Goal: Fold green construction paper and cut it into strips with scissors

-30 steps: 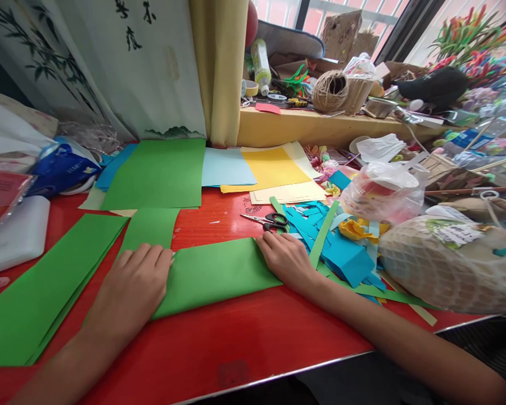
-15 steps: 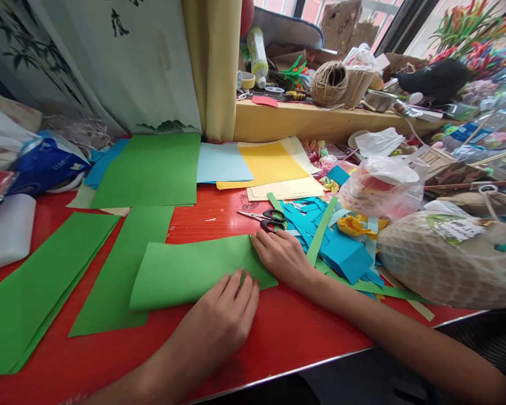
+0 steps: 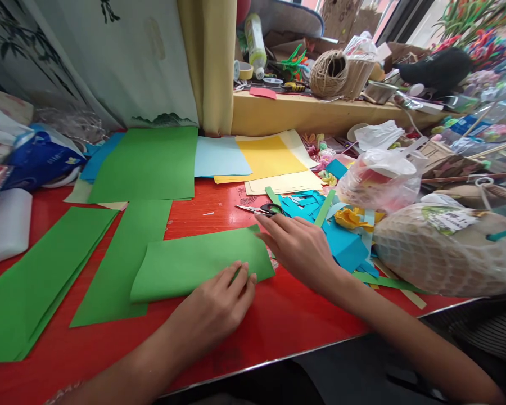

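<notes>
A green sheet of paper (image 3: 198,259) lies folded over on the red table, its left end curving up a little. My left hand (image 3: 221,298) presses its fingertips on the sheet near the lower right edge, keeping the fold down. At the upper right corner of that sheet is my right hand (image 3: 297,242), fingers stretched out and a little apart, with nothing seen in them. Black-handled scissors (image 3: 272,209) lie just beyond the right fingertips, partly covered by that hand. Under the folded sheet's left side, another green sheet (image 3: 109,275) shows.
Folded green paper (image 3: 37,287) lies at the left. Green (image 3: 152,163), light blue (image 3: 221,157) and yellow sheets (image 3: 274,156) line the back. Blue paper scraps (image 3: 346,244) and a netted bundle (image 3: 434,247) crowd the right. Twine (image 3: 329,73) sits on the cluttered ledge.
My right hand has come up off the paper's right corner, its fingers straighter than before. My left hand stays pressed on the folded sheet. The view has shifted slightly.
</notes>
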The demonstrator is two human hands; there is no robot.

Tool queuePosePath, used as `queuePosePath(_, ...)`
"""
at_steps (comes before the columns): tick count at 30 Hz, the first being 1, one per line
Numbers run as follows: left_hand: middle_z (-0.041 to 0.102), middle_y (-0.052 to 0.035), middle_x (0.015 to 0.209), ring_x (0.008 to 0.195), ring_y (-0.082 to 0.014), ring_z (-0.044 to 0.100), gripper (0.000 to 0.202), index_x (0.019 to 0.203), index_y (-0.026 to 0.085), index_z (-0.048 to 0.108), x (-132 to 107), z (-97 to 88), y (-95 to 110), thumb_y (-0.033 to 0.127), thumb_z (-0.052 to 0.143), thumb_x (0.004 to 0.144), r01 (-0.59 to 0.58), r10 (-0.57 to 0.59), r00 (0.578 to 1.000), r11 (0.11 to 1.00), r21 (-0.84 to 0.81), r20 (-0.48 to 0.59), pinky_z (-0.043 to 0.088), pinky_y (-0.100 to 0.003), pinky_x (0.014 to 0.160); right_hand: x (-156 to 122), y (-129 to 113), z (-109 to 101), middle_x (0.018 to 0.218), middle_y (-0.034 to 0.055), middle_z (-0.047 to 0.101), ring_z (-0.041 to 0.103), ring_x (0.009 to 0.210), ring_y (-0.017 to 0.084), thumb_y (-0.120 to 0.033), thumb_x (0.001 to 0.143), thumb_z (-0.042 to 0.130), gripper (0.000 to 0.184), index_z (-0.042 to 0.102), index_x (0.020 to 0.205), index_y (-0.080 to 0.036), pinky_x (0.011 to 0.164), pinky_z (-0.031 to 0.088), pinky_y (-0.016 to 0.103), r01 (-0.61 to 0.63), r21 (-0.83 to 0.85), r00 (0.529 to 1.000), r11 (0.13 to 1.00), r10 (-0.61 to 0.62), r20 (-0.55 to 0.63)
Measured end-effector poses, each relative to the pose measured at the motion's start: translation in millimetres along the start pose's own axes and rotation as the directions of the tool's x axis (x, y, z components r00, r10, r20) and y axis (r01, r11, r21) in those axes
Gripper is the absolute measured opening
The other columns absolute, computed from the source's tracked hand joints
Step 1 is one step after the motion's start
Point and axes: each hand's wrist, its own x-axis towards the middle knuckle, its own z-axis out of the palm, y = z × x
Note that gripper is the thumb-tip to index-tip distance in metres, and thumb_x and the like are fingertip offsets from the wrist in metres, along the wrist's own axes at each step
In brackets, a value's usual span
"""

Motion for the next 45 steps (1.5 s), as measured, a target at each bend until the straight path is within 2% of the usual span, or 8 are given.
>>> queuePosePath(4,0.063,-0.0193,0.110,0.106,-0.0272,0.059,0.027,0.106,0.005,0.057,0.1,1.8,-0.1,0.009,0.041,0.085,0.026,-0.027,0.999,0.999,-0.037,-0.023,0.049,-0.035,0.084,-34.9,-25.3,-19.4,0.100,0.0108,0.068,0.063,0.090,0.020,-0.030,0.093,0.040,0.033,0.062,0.107,-0.009,0.080,0.049,0.033,0.253,0.216,0.957,0.943,-0.277,0.087)
queuePosePath(12,0.058,-0.0186,0.121,0.112,-0.0288,0.054,0.038,0.115,0.002,0.056,-11.1,-3.2,5.2,0.008,0.038,0.082,0.011,-0.013,1.000,0.995,0.095,0.023,0.045,-0.038,0.092,-70.5,-39.4,-4.6,0.125,0.0137,0.055,0.052,0.116,0.025,-0.029,0.093,0.040,0.041,0.053,0.122,-0.004,0.098,0.045,0.041,0.203,0.134,0.969,0.970,-0.219,0.117)
queuePosePath(19,0.060,-0.0175,0.119,0.113,-0.0282,0.054,0.041,0.114,0.002,0.058,-69.2,-15.1,-1.9,0.006,0.034,0.082,0.131,-0.138,0.990,0.980,0.152,0.038,0.040,-0.039,0.098,-68.4,-37.7,-8.8,0.125,0.0123,0.054,0.049,0.119,0.024,-0.022,0.091,0.043,0.038,0.050,0.127,-0.009,0.102,0.040,0.044,0.170,0.213,0.969,0.962,-0.203,0.143)
queuePosePath(25,0.056,-0.0190,0.123,0.115,-0.0269,0.053,0.063,0.140,-0.001,0.017,-121.2,-18.9,-14.8,0.011,0.032,0.081,0.118,-0.134,0.988,0.978,0.174,0.081,0.044,-0.039,0.094,-69.9,-36.8,-9.2,0.129,0.0081,0.051,0.047,0.120,0.022,-0.021,0.094,0.035,0.038,0.047,0.129,-0.011,0.101,0.042,0.042,0.130,0.221,0.966,0.967,-0.174,0.193)
queuePosePath(30,0.054,-0.0216,0.125,0.117,-0.0294,0.051,0.063,0.138,-0.004,0.024,-146.2,-14.2,-16.8,0.014,0.035,0.078,0.139,-0.155,0.986,0.966,0.219,0.057,0.040,-0.040,0.096,-69.2,-34.2,-9.4,0.129,0.0063,0.051,0.049,0.119,0.022,-0.022,0.094,0.034,0.038,0.047,0.129,-0.012,0.102,0.040,0.044,0.109,0.259,0.963,0.960,-0.167,0.213)
queuePosePath(34,0.052,-0.0208,0.128,0.125,-0.0291,0.040,0.061,0.137,-0.003,0.026,-148.8,-14.0,-10.2,0.016,0.035,0.080,0.171,-0.190,0.980,0.958,0.229,0.061,0.026,-0.039,0.108,-67.9,-33.2,-9.0,0.127,0.0052,0.054,0.050,0.118,0.020,-0.020,0.094,0.035,0.037,0.050,0.127,-0.013,0.104,0.040,0.040,0.079,0.318,0.973,0.945,-0.143,0.183)
queuePosePath(40,0.042,-0.0227,0.135,0.132,-0.0296,0.026,0.060,0.140,0.000,0.018,-151.5,-17.9,8.9,0.008,0.029,0.081,0.418,-0.440,0.892,0.891,0.176,0.107,0.021,-0.042,0.111,-74.3,-22.7,-11.6,0.121,0.0046,0.059,0.054,0.113,0.018,-0.018,0.094,0.032,0.037,0.052,0.124,-0.015,0.098,0.046,0.034,0.066,0.360,0.985,0.931,-0.119,0.127)
queuePosePath(45,0.041,-0.0217,0.137,0.130,-0.0314,0.030,0.059,0.142,0.005,0.012,-165.5,-17.6,8.5,0.011,0.024,0.085,0.540,-0.552,0.826,0.833,0.121,0.111,0.026,-0.048,0.108,-91.6,-8.5,-19.0,0.117,0.0057,0.062,0.058,0.108,0.016,-0.017,0.092,0.037,0.036,0.051,0.125,-0.013,0.091,0.050,0.026,0.092,0.271,0.990,0.958,-0.116,0.075)
